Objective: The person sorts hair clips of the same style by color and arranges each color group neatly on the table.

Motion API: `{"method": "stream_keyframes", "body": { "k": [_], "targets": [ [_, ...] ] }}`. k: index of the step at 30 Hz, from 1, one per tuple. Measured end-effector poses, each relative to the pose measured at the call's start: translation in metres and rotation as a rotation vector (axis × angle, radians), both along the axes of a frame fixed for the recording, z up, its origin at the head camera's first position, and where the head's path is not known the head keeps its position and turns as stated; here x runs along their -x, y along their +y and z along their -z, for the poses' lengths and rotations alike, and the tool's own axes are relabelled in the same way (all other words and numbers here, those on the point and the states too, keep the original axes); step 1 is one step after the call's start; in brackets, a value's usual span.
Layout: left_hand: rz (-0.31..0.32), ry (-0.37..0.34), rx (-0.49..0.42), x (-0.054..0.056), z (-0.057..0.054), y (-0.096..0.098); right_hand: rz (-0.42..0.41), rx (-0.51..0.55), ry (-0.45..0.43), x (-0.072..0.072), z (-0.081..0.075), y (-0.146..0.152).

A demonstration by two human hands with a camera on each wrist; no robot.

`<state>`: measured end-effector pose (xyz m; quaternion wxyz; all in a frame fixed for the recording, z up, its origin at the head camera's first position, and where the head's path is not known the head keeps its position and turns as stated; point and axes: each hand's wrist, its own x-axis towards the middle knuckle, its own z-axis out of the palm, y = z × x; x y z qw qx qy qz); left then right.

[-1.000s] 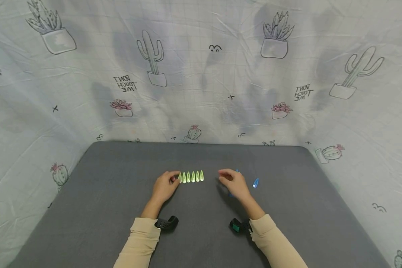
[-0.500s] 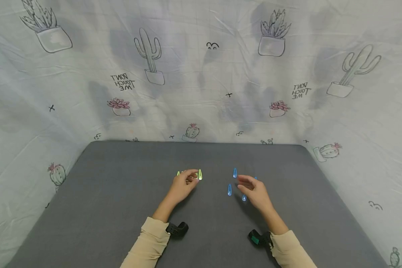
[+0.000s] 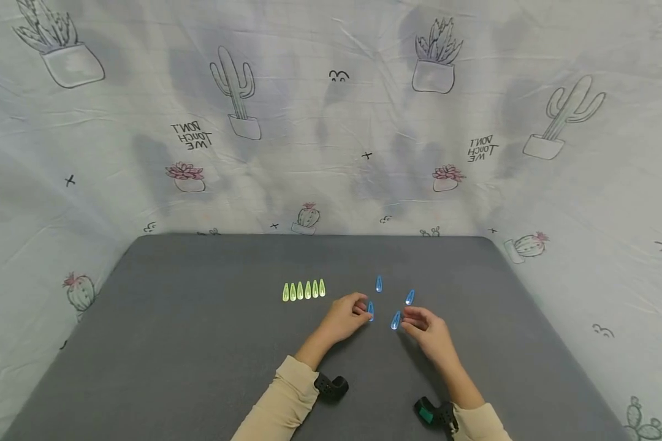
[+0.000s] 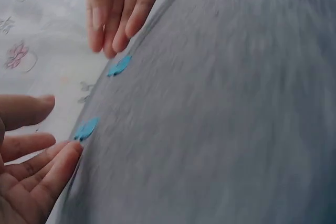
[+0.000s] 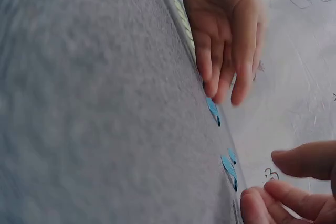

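Several blue snap hair clips lie loose on the grey table. My left hand (image 3: 343, 318) is right beside the near-left blue clip (image 3: 371, 310), thumb and fingers apart. In the left wrist view its fingertips (image 4: 73, 148) come right up to a blue clip (image 4: 87, 129). My right hand (image 3: 431, 335) hovers by the near-right blue clip (image 3: 395, 320), fingers loosely bent with nothing between them. In the right wrist view, its thumb (image 5: 304, 160) stands well away from the fingers. Left of both hands, several yellow-green hair clips (image 3: 308, 290) stand in a neat side-by-side row.
Two more blue clips lie farther back: one rear clip (image 3: 379, 283) and one right clip (image 3: 410, 297). The grey table (image 3: 198, 343) ends at a white cloth backdrop (image 3: 309, 153) printed with cacti. A black wrist camera sits on each forearm.
The left hand has left the green row and moved right to a blue clip. The right hand has shifted right and nearer, uncovering the blue clips. The head view has turned slightly.
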<state>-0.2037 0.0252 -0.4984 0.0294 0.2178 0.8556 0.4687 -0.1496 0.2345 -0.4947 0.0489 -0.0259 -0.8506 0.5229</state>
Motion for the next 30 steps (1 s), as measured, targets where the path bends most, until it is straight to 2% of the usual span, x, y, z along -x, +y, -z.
{"method": "stream_keyframes", "body": {
  "k": [4,7,10,11,14,17,18,23,30],
  "targets": [
    [-0.064,0.030,0.038,0.000,0.002,0.012,0.036,-0.054,-0.009,0.001,0.003,-0.002],
    [-0.102,0.049,0.034,0.001,0.005,0.017,0.057,-0.122,-0.008,0.004,0.004,-0.005],
    [-0.126,0.097,0.037,0.002,0.007,0.020,0.082,-0.196,0.012,0.007,0.003,-0.009],
    [-0.131,0.148,0.042,0.005,0.013,0.021,0.088,-0.217,0.022,0.008,0.002,-0.010],
    [-0.156,0.190,0.087,0.007,0.013,0.024,0.106,-0.270,0.037,0.011,0.002,-0.014],
    [-0.187,0.175,0.127,0.010,0.013,0.027,0.114,-0.305,0.033,0.014,0.002,-0.016],
    [-0.197,0.138,0.142,0.008,0.007,0.028,0.118,-0.312,0.027,0.016,0.002,-0.017],
    [-0.239,0.121,0.198,0.008,0.003,0.031,0.136,-0.325,0.011,0.019,0.002,-0.018],
    [-0.282,0.086,0.212,0.007,-0.004,0.034,0.142,-0.325,0.006,0.020,0.001,-0.018]
  ]
}}
